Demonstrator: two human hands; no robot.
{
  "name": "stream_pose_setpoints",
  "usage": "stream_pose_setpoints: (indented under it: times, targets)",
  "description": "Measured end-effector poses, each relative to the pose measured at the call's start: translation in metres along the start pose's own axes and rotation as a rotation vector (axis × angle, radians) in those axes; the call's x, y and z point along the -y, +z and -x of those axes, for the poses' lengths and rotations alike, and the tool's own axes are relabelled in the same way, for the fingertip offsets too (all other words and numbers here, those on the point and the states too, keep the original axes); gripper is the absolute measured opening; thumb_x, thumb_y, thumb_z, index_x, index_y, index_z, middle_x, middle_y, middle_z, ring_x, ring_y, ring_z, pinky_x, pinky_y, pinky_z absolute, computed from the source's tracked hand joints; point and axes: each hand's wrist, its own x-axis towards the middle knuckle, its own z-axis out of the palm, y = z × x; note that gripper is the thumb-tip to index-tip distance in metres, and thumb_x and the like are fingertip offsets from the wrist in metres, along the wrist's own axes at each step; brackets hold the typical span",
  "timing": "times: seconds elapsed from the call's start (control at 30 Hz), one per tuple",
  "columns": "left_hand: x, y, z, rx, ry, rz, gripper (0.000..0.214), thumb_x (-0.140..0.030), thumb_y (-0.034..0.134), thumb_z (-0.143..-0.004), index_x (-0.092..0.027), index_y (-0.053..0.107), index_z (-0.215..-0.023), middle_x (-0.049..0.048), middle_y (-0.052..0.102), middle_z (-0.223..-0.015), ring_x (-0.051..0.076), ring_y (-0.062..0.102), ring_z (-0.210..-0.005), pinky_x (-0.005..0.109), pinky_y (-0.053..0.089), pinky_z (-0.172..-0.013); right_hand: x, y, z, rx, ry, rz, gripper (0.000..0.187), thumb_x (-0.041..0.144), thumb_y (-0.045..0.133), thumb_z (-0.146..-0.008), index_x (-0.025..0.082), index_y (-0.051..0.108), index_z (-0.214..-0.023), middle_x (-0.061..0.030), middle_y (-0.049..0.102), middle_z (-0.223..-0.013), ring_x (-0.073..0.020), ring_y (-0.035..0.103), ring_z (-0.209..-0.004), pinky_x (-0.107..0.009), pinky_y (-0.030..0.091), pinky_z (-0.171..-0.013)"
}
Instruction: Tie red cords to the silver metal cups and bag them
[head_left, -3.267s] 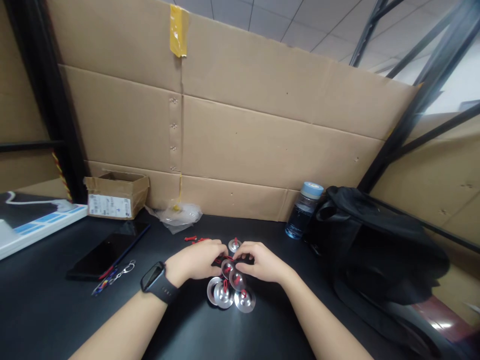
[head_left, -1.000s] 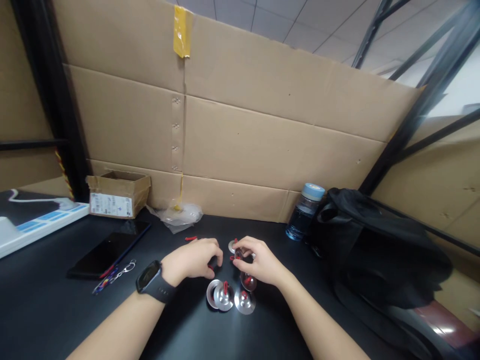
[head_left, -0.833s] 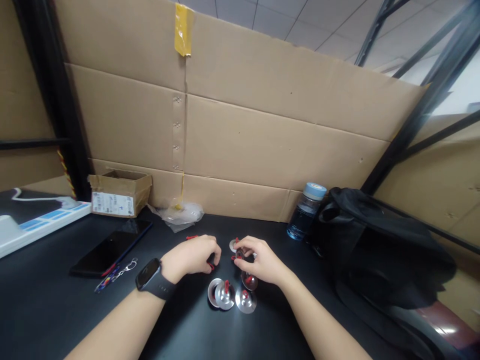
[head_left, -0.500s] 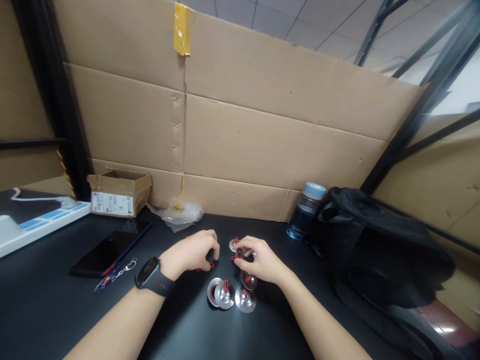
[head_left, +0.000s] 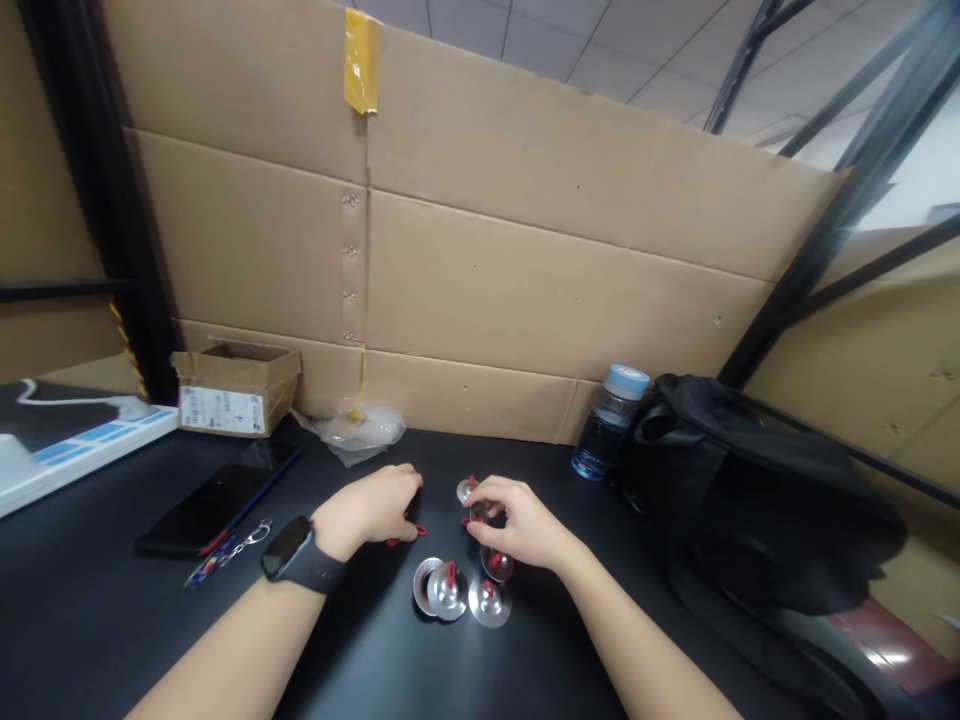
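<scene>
Cymbal held by right hand, fingers pinched closed; left hand curled over red cords, grip unclear; other cymbals beside.

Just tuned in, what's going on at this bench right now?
A person works at a black table with small silver discs that carry red cord. The right hand pinches a red-corded piece in its fingers. The left hand rests curled over loose red cord. Several discs lie just in front of both hands.
</scene>
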Motion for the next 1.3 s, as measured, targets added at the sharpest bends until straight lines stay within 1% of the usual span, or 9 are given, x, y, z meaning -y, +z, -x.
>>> stream_pose_setpoints:
  times: [0.13, 0.23, 0.33, 0.4, 0.57, 0.77, 1.03, 1.2, 1.3]
  targets:
    - [0.002, 0.003, -0.001, -0.029, -0.058, -0.004, 0.064, -0.039, 0.077, -0.072, -0.013, 0.065, -0.129, 0.0204, 0.055, -0.145, 0.038, 0.055, -0.132, 0.041, 0.046, -0.109, -0.001, 0.001, 0.000, 0.003, -0.002, 0.004, 0.024, 0.019, 0.074, -0.082, 0.021, 0.076, -0.105, -0.0048, 0.070, -0.102, -0.0146, 0.066, -0.082, -0.026, 0.055, -0.075]
    - [0.001, 0.000, 0.000, 0.054, -0.081, 0.018, 0.060, -0.041, 0.073, -0.075, -0.014, 0.065, -0.128, 0.0197, 0.061, -0.137, 0.036, 0.060, -0.126, 0.041, 0.048, -0.107, -0.001, 0.001, 0.000, 0.008, -0.001, 0.008, 0.023, 0.019, 0.075, -0.082, 0.021, 0.076, -0.105, -0.0047, 0.070, -0.101, -0.0149, 0.066, -0.082, -0.026, 0.055, -0.075]
    - [0.000, -0.003, 0.000, 0.070, -0.075, 0.016, 0.055, -0.041, 0.071, -0.077, -0.014, 0.068, -0.125, 0.0182, 0.064, -0.129, 0.034, 0.064, -0.117, 0.039, 0.051, -0.102, -0.001, 0.000, 0.000, 0.015, 0.005, 0.009, 0.023, 0.019, 0.075, -0.081, 0.022, 0.076, -0.105, -0.0046, 0.070, -0.100, -0.0152, 0.067, -0.082, -0.026, 0.055, -0.075]
    - [0.002, -0.002, 0.000, 0.037, -0.064, 0.020, 0.056, -0.043, 0.070, -0.078, -0.015, 0.068, -0.126, 0.0176, 0.065, -0.128, 0.034, 0.064, -0.116, 0.040, 0.050, -0.101, -0.001, 0.000, 0.000, 0.019, 0.007, 0.007, 0.023, 0.020, 0.075, -0.082, 0.022, 0.076, -0.105, -0.0046, 0.070, -0.100, -0.0151, 0.067, -0.082, -0.026, 0.055, -0.075]
    - [0.011, 0.010, -0.006, -0.073, -0.139, -0.002, 0.071, -0.053, 0.070, -0.078, -0.018, 0.061, -0.139, 0.0184, 0.047, -0.155, 0.041, 0.043, -0.142, 0.049, 0.038, -0.115, -0.001, 0.001, 0.000, 0.018, 0.006, 0.014, 0.024, 0.019, 0.076, -0.081, 0.022, 0.076, -0.105, -0.0043, 0.070, -0.100, -0.0153, 0.067, -0.082, -0.027, 0.055, -0.075]
    - [0.016, 0.013, -0.009, -0.005, -0.141, 0.018, 0.068, -0.054, 0.060, -0.085, -0.013, 0.060, -0.140, 0.0212, 0.055, -0.143, 0.039, 0.054, -0.131, 0.045, 0.044, -0.109, 0.000, 0.000, 0.000, 0.028, 0.002, 0.012, 0.023, 0.019, 0.075, -0.081, 0.022, 0.076, -0.104, -0.0044, 0.070, -0.101, -0.0153, 0.067, -0.082, -0.026, 0.055, -0.075]
    - [0.013, 0.000, -0.004, -0.021, -0.132, 0.031, 0.043, -0.045, 0.060, -0.088, -0.015, 0.070, -0.116, 0.0158, 0.064, -0.118, 0.031, 0.067, -0.107, 0.040, 0.050, -0.100, -0.002, 0.000, 0.001, 0.037, 0.004, 0.040, 0.024, 0.020, 0.077, -0.080, 0.023, 0.077, -0.104, -0.0042, 0.070, -0.100, -0.0157, 0.067, -0.082, -0.026, 0.055, -0.074]
    - [0.016, 0.004, -0.007, -0.056, -0.135, 0.035, 0.046, -0.046, 0.062, -0.087, -0.019, 0.067, -0.124, 0.0147, 0.062, -0.123, 0.031, 0.063, -0.118, 0.039, 0.047, -0.104, -0.002, 0.001, 0.001, 0.043, 0.013, 0.044, 0.024, 0.020, 0.077, -0.080, 0.023, 0.077, -0.104, -0.0041, 0.070, -0.100, -0.0159, 0.067, -0.082, -0.026, 0.055, -0.074]
    - [0.018, 0.005, -0.008, -0.076, -0.108, 0.053, 0.047, -0.045, 0.060, -0.090, -0.017, 0.067, -0.126, 0.0159, 0.062, -0.125, 0.030, 0.065, -0.116, 0.038, 0.047, -0.104, -0.001, 0.000, 0.001, 0.047, 0.015, 0.039, 0.024, 0.020, 0.077, -0.080, 0.023, 0.077, -0.103, -0.0041, 0.070, -0.101, -0.0157, 0.067, -0.082, -0.026, 0.055, -0.074]
